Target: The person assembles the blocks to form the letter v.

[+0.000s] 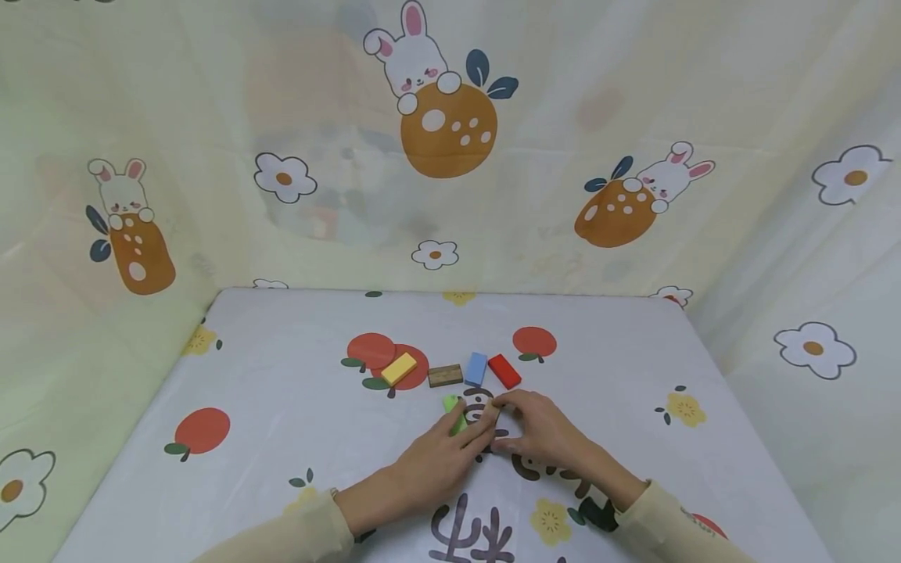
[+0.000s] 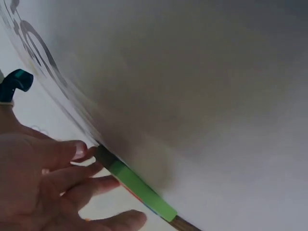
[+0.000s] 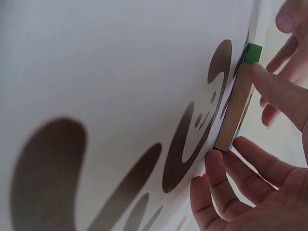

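Observation:
In the head view, my left hand (image 1: 439, 461) reaches in over the tablecloth from the left, beside a light green block (image 1: 454, 414). Its fingers are fairly straight, with their tips close to that block and to my right hand (image 1: 542, 430). The right wrist view shows a wooden block (image 3: 236, 110) lying lengthwise between my right thumb and fingers, which pinch its ends. One end of it meets the green block (image 3: 253, 53). Seen from the left wrist, the green block (image 2: 144, 192) lies beside my left fingertips, a dark block end (image 2: 103, 156) adjoining it.
Beyond the hands lie a yellow block (image 1: 399, 370), a brown wooden block (image 1: 446, 376), a blue block (image 1: 475, 369) and a red block (image 1: 504, 371) in a loose row. The printed tablecloth (image 1: 281, 407) meets patterned curtains (image 1: 535, 219) at the back and sides.

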The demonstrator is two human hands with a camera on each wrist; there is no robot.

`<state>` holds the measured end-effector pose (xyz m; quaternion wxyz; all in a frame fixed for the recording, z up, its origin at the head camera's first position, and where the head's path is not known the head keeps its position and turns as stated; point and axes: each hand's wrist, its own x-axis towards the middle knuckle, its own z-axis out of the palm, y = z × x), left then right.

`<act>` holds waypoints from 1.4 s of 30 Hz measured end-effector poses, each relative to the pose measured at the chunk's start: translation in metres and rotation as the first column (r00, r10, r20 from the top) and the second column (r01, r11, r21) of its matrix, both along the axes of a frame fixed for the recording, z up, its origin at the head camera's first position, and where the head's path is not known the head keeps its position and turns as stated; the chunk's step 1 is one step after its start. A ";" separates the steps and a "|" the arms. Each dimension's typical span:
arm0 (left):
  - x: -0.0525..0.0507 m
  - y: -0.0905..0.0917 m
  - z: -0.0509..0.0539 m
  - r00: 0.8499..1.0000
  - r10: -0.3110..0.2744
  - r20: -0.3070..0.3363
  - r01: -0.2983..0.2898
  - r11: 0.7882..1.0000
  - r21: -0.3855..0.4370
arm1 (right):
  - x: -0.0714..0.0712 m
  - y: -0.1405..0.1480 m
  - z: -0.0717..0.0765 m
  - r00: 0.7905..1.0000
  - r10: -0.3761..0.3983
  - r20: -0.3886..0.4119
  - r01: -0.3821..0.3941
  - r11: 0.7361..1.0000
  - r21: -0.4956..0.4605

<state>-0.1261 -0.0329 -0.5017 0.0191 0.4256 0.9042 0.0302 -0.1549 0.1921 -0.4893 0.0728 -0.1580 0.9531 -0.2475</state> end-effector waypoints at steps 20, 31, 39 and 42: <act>-0.002 -0.001 0.000 0.976 0.062 0.207 -0.048 0.996 -0.072 | -0.004 0.007 -0.003 0.996 0.086 -0.007 -0.086 0.996 -0.018; -0.004 -0.003 0.002 0.958 0.099 0.270 -0.076 0.993 -0.094 | -0.004 0.011 0.001 0.997 0.068 0.035 -0.067 0.997 -0.031; -0.004 -0.002 0.007 0.961 0.107 0.254 -0.076 0.989 -0.128 | -0.009 0.018 -0.004 0.998 0.058 -0.004 -0.059 0.997 -0.052; -0.004 -0.002 0.008 0.963 0.108 0.249 -0.073 0.987 -0.145 | -0.013 0.022 -0.005 0.998 0.051 -0.032 -0.053 0.995 -0.080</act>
